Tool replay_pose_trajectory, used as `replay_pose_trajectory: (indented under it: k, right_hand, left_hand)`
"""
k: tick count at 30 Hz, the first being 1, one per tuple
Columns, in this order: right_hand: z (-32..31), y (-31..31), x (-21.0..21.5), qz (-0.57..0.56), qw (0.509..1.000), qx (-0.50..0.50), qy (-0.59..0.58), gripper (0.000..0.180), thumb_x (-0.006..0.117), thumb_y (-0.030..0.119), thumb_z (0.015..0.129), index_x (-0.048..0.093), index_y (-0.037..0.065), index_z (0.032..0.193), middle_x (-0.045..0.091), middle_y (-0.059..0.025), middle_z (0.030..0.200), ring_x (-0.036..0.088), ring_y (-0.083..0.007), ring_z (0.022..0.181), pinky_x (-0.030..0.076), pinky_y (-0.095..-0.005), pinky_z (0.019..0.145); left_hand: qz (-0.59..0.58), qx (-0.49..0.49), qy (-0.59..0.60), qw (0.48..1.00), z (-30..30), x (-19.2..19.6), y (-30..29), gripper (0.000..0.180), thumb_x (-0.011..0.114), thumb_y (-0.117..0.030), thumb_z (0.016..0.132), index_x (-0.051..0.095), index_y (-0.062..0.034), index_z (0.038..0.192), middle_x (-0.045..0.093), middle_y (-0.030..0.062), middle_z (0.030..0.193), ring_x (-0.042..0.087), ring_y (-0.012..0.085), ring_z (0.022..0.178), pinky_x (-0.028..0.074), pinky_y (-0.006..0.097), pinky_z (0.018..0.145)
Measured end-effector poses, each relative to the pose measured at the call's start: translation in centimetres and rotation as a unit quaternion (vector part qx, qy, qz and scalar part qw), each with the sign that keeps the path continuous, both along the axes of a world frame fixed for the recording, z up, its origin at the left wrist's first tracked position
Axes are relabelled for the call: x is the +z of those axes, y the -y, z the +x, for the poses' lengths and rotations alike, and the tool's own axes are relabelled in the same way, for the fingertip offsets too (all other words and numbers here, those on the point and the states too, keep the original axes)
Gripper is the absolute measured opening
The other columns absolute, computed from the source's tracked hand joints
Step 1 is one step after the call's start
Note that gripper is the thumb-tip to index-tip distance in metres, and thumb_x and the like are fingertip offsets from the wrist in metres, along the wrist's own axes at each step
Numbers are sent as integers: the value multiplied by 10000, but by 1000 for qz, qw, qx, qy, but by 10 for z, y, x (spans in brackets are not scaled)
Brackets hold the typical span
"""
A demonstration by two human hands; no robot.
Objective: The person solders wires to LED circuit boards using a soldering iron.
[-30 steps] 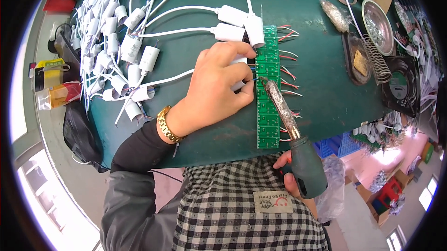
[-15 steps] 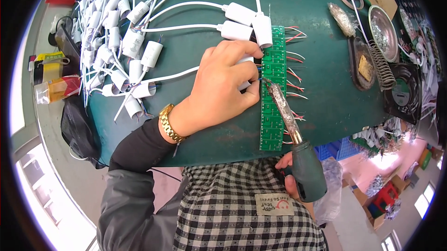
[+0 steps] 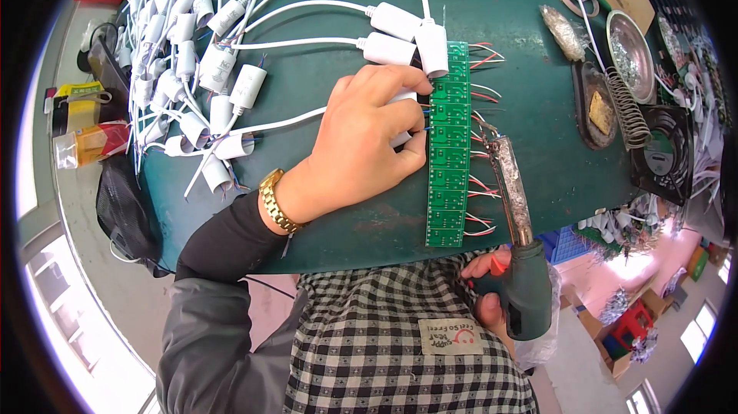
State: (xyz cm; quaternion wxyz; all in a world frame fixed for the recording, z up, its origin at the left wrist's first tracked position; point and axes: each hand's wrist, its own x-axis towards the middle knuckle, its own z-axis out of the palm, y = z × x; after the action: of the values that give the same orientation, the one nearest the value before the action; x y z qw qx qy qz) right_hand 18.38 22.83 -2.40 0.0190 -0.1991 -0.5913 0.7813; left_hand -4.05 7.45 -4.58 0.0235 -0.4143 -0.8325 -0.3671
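Pressing down with your left hand [image 3: 350, 149], you pin a white capacitor-like part [image 3: 401, 118] against the left edge of the long green circuit board strip [image 3: 448, 145]; your fingers are curled over the part in a closed grip. The strip lies lengthwise on the green table [image 3: 523, 45], with red and white wire leads [image 3: 483, 95] fanning from its right edge. Your right hand [image 3: 492, 291] is wrapped shut around the dark green handle of the soldering iron [image 3: 516, 214]. Its tip rests near the strip's right edge, among the leads. More white capacitors [image 3: 192, 83] lie heaped at the table's left. A coiled iron stand [image 3: 626, 106] sits at right.
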Motion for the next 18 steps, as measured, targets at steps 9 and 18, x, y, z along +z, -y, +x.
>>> replay_pose_trajectory:
  k: [9,18]
  right_hand:
    - [15,-13,-15,21,999,35,-25,416,672,225,794,474,-5,1078,548,-112,973,572,-201,897,467,-325,795]
    - [25,-6,-27,4,993,-19,-118,520,636,168,816,407,-17,1244,541,-127,1018,571,-233,909,482,-372,815]
  left_hand:
    - [-8,4,8,1000,2,2,0,154,684,8,596,574,-54,684,586,73,1082,554,262,1008,405,366,846]
    - [-14,-48,-8,999,0,7,8,167,680,2,664,588,-45,795,550,112,1152,523,305,1062,407,402,904]
